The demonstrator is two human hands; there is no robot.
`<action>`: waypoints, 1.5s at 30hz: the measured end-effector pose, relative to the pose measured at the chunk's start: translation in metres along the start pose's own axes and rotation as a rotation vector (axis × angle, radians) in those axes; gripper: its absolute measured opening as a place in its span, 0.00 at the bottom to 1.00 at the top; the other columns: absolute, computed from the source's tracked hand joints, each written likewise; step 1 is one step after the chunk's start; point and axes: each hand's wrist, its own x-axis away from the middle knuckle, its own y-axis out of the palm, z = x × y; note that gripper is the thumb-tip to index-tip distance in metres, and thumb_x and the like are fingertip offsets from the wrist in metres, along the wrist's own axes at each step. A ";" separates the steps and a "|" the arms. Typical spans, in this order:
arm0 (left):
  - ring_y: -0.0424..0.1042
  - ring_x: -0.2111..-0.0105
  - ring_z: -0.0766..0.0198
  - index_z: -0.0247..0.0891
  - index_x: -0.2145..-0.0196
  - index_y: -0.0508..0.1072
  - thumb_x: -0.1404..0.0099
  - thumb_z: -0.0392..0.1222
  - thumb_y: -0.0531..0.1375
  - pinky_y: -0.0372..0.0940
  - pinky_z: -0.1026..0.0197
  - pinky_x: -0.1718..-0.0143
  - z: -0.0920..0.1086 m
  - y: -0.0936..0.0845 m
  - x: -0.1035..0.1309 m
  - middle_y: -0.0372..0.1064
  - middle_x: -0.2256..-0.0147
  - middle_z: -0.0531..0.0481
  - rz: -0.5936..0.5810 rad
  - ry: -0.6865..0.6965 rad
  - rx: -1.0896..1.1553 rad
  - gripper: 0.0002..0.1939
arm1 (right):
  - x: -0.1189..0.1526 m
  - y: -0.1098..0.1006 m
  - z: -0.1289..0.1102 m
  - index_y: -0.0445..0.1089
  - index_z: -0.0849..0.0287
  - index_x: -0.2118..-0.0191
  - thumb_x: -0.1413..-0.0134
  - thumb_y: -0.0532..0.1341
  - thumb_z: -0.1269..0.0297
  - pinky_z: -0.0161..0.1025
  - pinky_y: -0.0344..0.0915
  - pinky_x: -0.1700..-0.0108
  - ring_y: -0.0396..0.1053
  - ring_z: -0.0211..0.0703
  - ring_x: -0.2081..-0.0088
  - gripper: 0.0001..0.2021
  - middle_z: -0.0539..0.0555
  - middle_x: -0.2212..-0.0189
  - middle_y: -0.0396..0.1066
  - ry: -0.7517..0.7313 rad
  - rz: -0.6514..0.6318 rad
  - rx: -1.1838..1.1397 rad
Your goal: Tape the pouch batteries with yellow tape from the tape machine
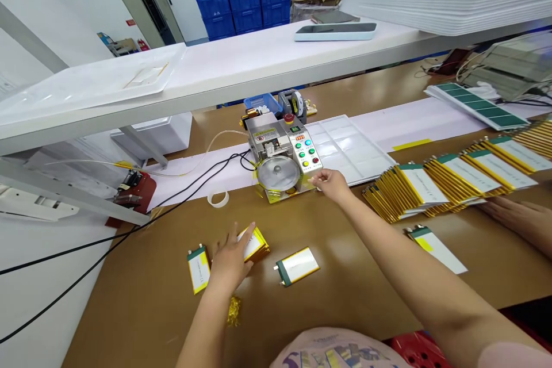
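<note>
My left hand [230,259] rests with fingers spread on a small stack of flat battery cells [255,243]. My right hand [332,184] is closed, fingertips pinched at the front right corner of a small machine [307,155] with a round disc [278,173] and coloured buttons; what it pinches is too small to name. A single cell [299,266] with a green end lies between my arms. Another cell [199,269] lies left of my left hand. Below that hand sits a clump of yellow scraps [234,310].
Fanned rows of cells [414,187] stand at the right, with one cell [437,248] before them. Another person's hand [513,215] is at the far right. A tape ring [218,200] and black cables [172,207] lie left. A shelf [241,72] spans above.
</note>
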 end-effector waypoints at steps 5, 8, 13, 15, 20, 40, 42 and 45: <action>0.60 0.52 0.56 0.41 0.51 0.62 0.41 0.43 0.52 0.56 0.51 0.51 0.053 0.032 0.016 0.62 0.52 0.42 0.203 0.299 0.197 0.19 | 0.075 -0.001 0.059 0.66 0.58 0.80 0.74 0.67 0.57 0.35 0.57 0.75 0.60 0.34 0.79 0.13 0.48 0.83 0.66 0.176 0.096 -0.122; 0.60 0.52 0.56 0.40 0.54 0.63 0.45 0.41 0.57 0.57 0.52 0.51 0.087 0.075 0.014 0.61 0.50 0.45 0.016 0.366 0.255 0.19 | 0.117 0.004 0.098 0.65 0.59 0.83 0.75 0.67 0.60 0.33 0.52 0.82 0.56 0.33 0.84 0.11 0.48 0.87 0.63 0.352 0.077 -0.140; 0.53 0.46 0.49 0.34 0.49 0.57 0.54 0.44 0.64 0.49 0.47 0.46 0.109 0.132 -0.001 0.51 0.44 0.37 -0.102 0.294 0.220 0.35 | 0.142 0.009 0.128 0.66 0.58 0.82 0.72 0.65 0.65 0.31 0.45 0.86 0.51 0.30 0.87 0.07 0.46 0.89 0.61 0.493 0.097 -0.164; 0.53 0.46 0.50 0.35 0.48 0.57 0.52 0.44 0.63 0.49 0.48 0.46 0.110 0.140 -0.004 0.52 0.45 0.38 -0.086 0.306 0.209 0.35 | 0.142 0.009 0.131 0.66 0.58 0.82 0.71 0.65 0.65 0.31 0.44 0.86 0.49 0.29 0.87 0.07 0.45 0.90 0.60 0.509 0.105 -0.177; 0.55 0.48 0.52 0.38 0.47 0.56 0.48 0.43 0.60 0.50 0.49 0.48 0.110 0.144 -0.004 0.54 0.46 0.39 -0.081 0.288 0.192 0.32 | 0.138 0.006 0.134 0.66 0.58 0.81 0.71 0.65 0.64 0.31 0.44 0.86 0.48 0.29 0.87 0.07 0.45 0.89 0.61 0.510 0.112 -0.185; 0.58 0.55 0.54 0.47 0.48 0.60 0.47 0.43 0.59 0.57 0.50 0.54 0.123 0.107 0.015 0.58 0.52 0.44 0.044 0.493 0.231 0.28 | 0.125 0.012 0.103 0.59 0.53 0.56 0.53 0.54 0.49 0.48 0.50 0.46 0.51 0.52 0.45 0.20 0.58 0.47 0.54 0.176 0.121 0.101; 0.59 0.56 0.54 0.46 0.48 0.60 0.47 0.44 0.59 0.58 0.50 0.55 0.125 0.100 0.024 0.57 0.51 0.42 0.096 0.504 0.240 0.27 | 0.125 0.015 0.100 0.62 0.55 0.60 0.52 0.52 0.47 0.47 0.56 0.51 0.59 0.51 0.51 0.19 0.58 0.54 0.62 0.237 0.032 0.033; 0.60 0.55 0.53 0.45 0.50 0.62 0.47 0.45 0.58 0.60 0.51 0.56 0.125 0.093 0.035 0.57 0.51 0.41 0.160 0.534 0.265 0.26 | 0.134 0.016 0.086 0.66 0.59 0.61 0.50 0.46 0.42 0.47 0.62 0.57 0.67 0.48 0.59 0.26 0.58 0.64 0.69 0.379 -0.318 -0.190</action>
